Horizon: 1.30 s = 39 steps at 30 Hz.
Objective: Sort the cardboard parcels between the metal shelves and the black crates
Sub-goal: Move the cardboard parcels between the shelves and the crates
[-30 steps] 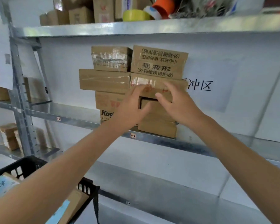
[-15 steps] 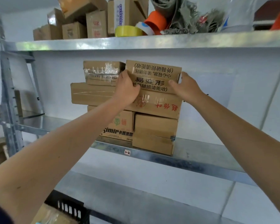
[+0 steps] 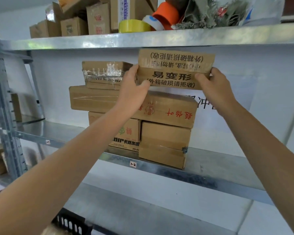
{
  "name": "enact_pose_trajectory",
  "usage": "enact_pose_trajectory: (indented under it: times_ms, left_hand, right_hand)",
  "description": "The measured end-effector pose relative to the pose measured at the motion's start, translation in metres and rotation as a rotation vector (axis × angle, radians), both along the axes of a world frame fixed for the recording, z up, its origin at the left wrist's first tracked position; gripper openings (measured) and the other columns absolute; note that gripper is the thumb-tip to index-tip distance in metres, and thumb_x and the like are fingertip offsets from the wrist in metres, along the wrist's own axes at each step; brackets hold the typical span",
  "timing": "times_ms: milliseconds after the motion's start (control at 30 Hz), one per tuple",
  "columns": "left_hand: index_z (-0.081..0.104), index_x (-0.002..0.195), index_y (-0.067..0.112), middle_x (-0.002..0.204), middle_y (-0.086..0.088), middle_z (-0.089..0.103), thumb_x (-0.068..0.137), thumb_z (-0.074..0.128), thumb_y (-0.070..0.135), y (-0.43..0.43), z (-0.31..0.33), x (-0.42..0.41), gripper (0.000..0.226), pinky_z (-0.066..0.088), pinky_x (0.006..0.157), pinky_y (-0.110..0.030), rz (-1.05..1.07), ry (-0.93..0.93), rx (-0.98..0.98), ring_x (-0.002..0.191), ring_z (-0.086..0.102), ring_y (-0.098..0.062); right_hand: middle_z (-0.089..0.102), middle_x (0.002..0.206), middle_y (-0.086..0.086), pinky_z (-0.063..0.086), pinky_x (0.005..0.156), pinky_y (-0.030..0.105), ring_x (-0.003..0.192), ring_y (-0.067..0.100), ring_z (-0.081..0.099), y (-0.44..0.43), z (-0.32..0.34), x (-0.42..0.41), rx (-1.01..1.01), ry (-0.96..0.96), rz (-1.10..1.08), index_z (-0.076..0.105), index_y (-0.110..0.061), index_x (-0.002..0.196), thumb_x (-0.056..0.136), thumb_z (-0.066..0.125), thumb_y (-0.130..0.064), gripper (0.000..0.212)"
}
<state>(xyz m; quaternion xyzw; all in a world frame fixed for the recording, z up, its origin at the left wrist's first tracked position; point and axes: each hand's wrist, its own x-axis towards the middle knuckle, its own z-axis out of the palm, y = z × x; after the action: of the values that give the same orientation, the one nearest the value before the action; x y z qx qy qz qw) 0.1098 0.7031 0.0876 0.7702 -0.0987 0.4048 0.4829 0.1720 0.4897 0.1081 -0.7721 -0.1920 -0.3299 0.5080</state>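
A flat cardboard parcel with black printed characters (image 3: 176,68) is held up, clear of the stack, just under the upper shelf. My left hand (image 3: 133,87) grips its left end and my right hand (image 3: 212,85) grips its right end. Below it a stack of cardboard parcels (image 3: 166,134) stands on the metal middle shelf (image 3: 210,173); its top right parcel with red characters (image 3: 173,109) lies right under the lifted one. A taped parcel (image 3: 103,74) tops the left of the stack. A corner of a black crate (image 3: 71,223) shows at the bottom left.
The upper metal shelf (image 3: 159,39) carries several small boxes (image 3: 75,26), a yellow tape roll (image 3: 134,26), an orange roll (image 3: 166,15) and crumpled packing. A steel upright (image 3: 3,107) stands at the left. More boxes sit on the left-hand shelves.
Both hands moved from the stack's middle up to the top printed parcel, took it by its ends and lifted it off the stack. The view tilted upward.
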Motion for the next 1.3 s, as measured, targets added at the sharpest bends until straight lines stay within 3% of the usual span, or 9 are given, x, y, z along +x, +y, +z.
enact_pose_trajectory:
  times_ms: [100,167,367,500,733,900,1000,1133,1300]
  left_hand:
    - [0.053,0.132,0.025,0.108,0.029,0.064,0.094,0.050,0.007,-0.004,-0.013,-0.031,0.043,0.046,0.081,-0.002,-0.074,-0.121,-0.138,0.101,0.057,0.018]
    - [0.056,0.130,0.024,0.107,0.028,0.067,0.093,0.049,0.005,-0.004,-0.023,-0.048,0.042,0.044,0.076,0.001,-0.083,-0.181,-0.239,0.099,0.058,0.019]
    - [0.064,0.115,0.026,0.109,0.014,0.073,0.090,0.048,0.001,0.027,-0.048,-0.090,0.039,0.055,0.079,-0.015,-0.087,-0.281,-0.405,0.103,0.068,-0.002]
    - [0.062,0.110,0.020,0.114,0.007,0.073,0.089,0.051,0.010,0.062,-0.072,-0.119,0.026,0.052,0.091,-0.028,0.001,-0.286,-0.471,0.111,0.066,-0.011]
    - [0.054,0.078,0.025,0.101,-0.006,0.074,0.096,0.052,0.022,0.120,-0.124,-0.170,0.018,0.054,0.096,-0.034,0.194,-0.239,-0.610,0.104,0.069,-0.016]
    - [0.068,0.076,0.031,0.100,-0.002,0.075,0.089,0.049,0.061,0.158,-0.165,-0.222,0.038,0.050,0.095,-0.034,0.403,-0.189,-0.707,0.102,0.070,-0.014]
    - [0.064,0.090,0.016,0.101,-0.005,0.072,0.085,0.050,0.072,0.179,-0.196,-0.259,0.058,0.053,0.094,-0.042,0.553,-0.071,-0.637,0.100,0.068,-0.013]
    - [0.064,0.092,0.035,0.097,0.014,0.070,0.085,0.055,0.070,0.203,-0.234,-0.318,0.036,0.054,0.088,-0.038,0.704,0.049,-0.575,0.097,0.066,-0.003]
    - [0.067,0.102,0.038,0.098,0.015,0.068,0.094,0.048,0.053,0.228,-0.264,-0.388,0.025,0.046,0.079,-0.029,0.865,0.079,-0.517,0.092,0.062,0.001]
  right_hand:
    - [0.064,0.096,-0.027,0.039,0.054,0.000,0.078,-0.021,0.058,-0.008,-0.007,-0.029,-0.041,-0.065,0.032,0.055,-0.040,0.114,0.092,0.052,-0.040,0.023]
    - [0.068,0.102,-0.026,0.039,0.058,-0.004,0.080,-0.023,0.058,-0.008,-0.015,-0.046,-0.069,-0.088,0.072,0.056,-0.041,0.120,0.094,0.053,-0.040,0.026]
    - [0.067,0.116,-0.024,0.046,0.075,0.000,0.100,-0.016,0.060,0.016,-0.040,-0.081,-0.092,-0.125,0.233,0.053,-0.038,0.131,0.098,0.054,-0.041,0.034]
    - [0.065,0.115,-0.030,0.041,0.073,-0.005,0.101,-0.021,0.057,0.053,-0.057,-0.093,-0.048,-0.123,0.351,0.051,-0.033,0.133,0.099,0.053,-0.043,0.035]
    - [0.062,0.090,-0.034,0.042,0.062,0.002,0.077,-0.011,0.060,0.125,-0.099,-0.113,-0.059,-0.127,0.443,0.044,-0.040,0.095,0.097,0.039,-0.062,0.023]
    - [0.052,0.068,-0.018,0.039,0.055,0.007,0.060,-0.003,0.048,0.184,-0.151,-0.124,-0.049,0.015,0.580,0.040,-0.029,0.079,0.095,0.042,-0.063,0.038]
    - [0.057,0.074,-0.020,0.040,0.059,0.006,0.066,-0.005,0.054,0.223,-0.182,-0.137,-0.043,0.151,0.716,0.047,-0.024,0.082,0.090,0.052,-0.059,0.035]
    - [0.064,0.097,-0.033,0.046,0.067,0.003,0.091,-0.012,0.062,0.269,-0.218,-0.168,-0.072,0.269,0.874,0.054,-0.035,0.100,0.081,0.059,-0.058,0.030]
    - [0.066,0.103,-0.034,0.054,0.067,0.011,0.094,-0.012,0.064,0.323,-0.245,-0.207,-0.311,0.358,1.041,0.054,-0.049,0.113,0.076,0.056,-0.067,0.041]
